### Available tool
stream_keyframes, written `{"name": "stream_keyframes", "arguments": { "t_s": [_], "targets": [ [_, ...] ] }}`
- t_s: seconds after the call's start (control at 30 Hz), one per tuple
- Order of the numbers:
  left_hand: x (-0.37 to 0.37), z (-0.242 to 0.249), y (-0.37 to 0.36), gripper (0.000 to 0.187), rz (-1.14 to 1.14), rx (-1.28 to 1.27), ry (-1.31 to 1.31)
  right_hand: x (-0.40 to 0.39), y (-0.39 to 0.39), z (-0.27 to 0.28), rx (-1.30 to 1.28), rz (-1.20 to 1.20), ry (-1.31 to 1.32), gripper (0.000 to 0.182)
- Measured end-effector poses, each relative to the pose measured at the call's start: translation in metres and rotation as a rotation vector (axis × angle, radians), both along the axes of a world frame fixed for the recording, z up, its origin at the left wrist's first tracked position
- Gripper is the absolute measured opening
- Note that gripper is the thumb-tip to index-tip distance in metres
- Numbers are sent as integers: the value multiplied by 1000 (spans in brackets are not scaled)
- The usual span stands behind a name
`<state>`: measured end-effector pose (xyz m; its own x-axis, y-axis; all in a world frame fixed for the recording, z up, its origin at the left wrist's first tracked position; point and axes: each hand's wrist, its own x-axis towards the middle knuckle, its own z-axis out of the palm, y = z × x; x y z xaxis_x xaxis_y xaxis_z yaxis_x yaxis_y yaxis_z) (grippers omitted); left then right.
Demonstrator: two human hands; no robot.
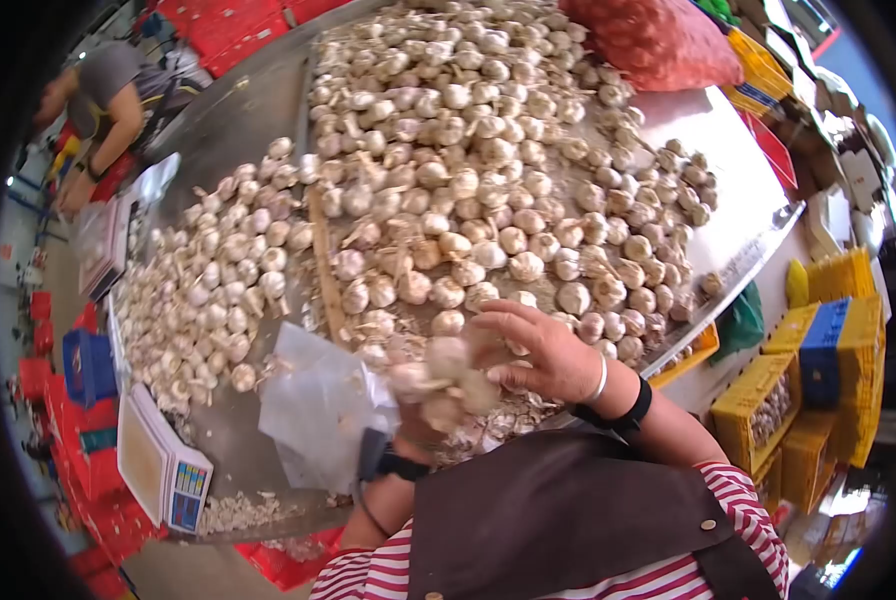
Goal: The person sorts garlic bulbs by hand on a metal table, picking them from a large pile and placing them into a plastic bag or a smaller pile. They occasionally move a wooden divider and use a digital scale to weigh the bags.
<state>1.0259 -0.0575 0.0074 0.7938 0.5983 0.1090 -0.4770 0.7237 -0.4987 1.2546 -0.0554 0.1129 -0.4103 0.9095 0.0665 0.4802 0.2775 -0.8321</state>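
A blurred cluster of several garlic bulbs (443,382) sits in front of my body, over the near edge of the garlic pile. My left hand (420,428) is under and behind these bulbs, closed on them, its fingers mostly hidden. Just left of that hand, a clear plastic bag (318,405) hangs over the metal table. My right hand (548,358) is right beside the cluster, thumb and fingers apart and curved toward the bulbs; motion smears the fingertips. Beyond both hands spreads a large heap of loose garlic (468,190).
A wooden strip (325,260) divides the heap from a smaller garlic pile (213,280) at left. Scales (158,465) stand on the table's left edge. A red mesh sack (658,45) lies at the back. Yellow crates (758,415) are at right; another person (118,100) works far left.
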Motion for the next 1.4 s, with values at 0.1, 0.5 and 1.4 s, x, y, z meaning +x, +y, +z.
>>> {"name": "stream_keyframes", "arguments": {
  "t_s": [0.1,0.5,1.4],
  "targets": [
    [-52,35,52,77,334,337,318,38,-3,0,-26,-117,-148,51],
    [-75,-22,153,16,749,1001,2091,101,48,-66,-149,-472,-725,33],
    [80,36,37,64,-351,593,787,58,-37,-29,-541,-479,756,49]
  ]
}}
